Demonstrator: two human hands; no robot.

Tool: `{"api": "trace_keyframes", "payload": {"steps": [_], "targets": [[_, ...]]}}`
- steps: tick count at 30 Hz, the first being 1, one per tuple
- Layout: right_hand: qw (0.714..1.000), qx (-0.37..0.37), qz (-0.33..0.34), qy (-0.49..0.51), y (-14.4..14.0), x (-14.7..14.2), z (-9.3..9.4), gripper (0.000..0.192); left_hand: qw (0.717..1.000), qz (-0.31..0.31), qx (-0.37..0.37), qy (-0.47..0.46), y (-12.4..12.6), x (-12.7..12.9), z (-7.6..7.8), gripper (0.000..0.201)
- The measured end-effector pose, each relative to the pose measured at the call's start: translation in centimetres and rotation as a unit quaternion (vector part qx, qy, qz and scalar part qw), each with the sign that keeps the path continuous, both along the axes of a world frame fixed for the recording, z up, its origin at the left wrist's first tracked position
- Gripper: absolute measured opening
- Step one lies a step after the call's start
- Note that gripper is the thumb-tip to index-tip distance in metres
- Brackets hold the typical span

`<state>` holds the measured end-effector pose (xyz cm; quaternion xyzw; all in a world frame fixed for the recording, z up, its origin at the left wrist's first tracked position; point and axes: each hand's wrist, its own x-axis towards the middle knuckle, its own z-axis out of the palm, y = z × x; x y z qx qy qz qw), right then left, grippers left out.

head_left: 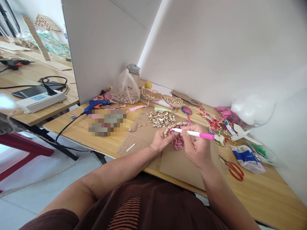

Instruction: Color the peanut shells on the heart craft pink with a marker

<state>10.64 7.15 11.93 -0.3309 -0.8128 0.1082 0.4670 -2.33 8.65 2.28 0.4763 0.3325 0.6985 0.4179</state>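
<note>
My left hand (162,140) grips the edge of a peanut-shell craft piece (178,143), whose shells are partly pink and partly natural tan. In my right hand (197,147) is a white marker with a pink end (206,136), its tip pointing left against the shells. Both hands are close together over a sheet of cardboard (182,169). Just beyond them lies a heap of peanut shells (161,118). My fingers hide part of the craft piece.
A blue glue gun (97,104) with a cord lies left. Behind are a bag of peanuts (126,91) and shell-covered pieces (151,95). Tangled coloured strings (216,123), red-handled scissors (235,171) and a blue-white packet (247,158) lie right. Walls border the back.
</note>
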Motion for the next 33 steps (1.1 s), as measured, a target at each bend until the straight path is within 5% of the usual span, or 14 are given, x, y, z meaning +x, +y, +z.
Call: {"api": "trace_keyframes", "payload": {"steps": [33], "targets": [[0.999,-0.049,-0.014,0.003,1.2,1.1,0.2,0.020,0.999,-0.033,-0.006,-0.028,0.4,0.0,-0.4,0.044]]}}
